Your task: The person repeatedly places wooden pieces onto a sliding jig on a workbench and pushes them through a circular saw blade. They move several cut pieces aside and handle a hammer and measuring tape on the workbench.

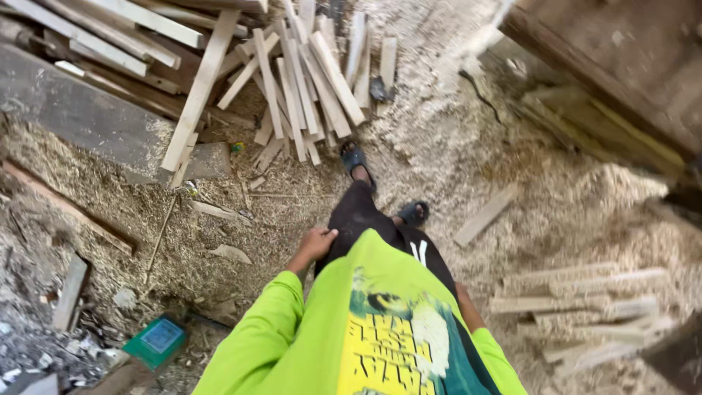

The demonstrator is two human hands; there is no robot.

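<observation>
Person standing on sawdust-covered floor.
Left hand rests on thigh, fingers curled, holding nothing; right hand hidden; wooden slats ahead.

Daylight fills the scene, strongest toward one o'clock, where the sawdust floor washes out to near white and loses its grain. The left side, around nine o'clock, sits in softer, greyer shade. Shadows are short and soft-edged — none fall hard. The green shirt at six o'clock glows saturated, nearly overexposed. Straight wooden slats at twelve o'clock splay outward, bent by wide-angle distortion. The dark wooden structure at two o'clock smears with motion blur — edges throughout look slightly soft.
</observation>
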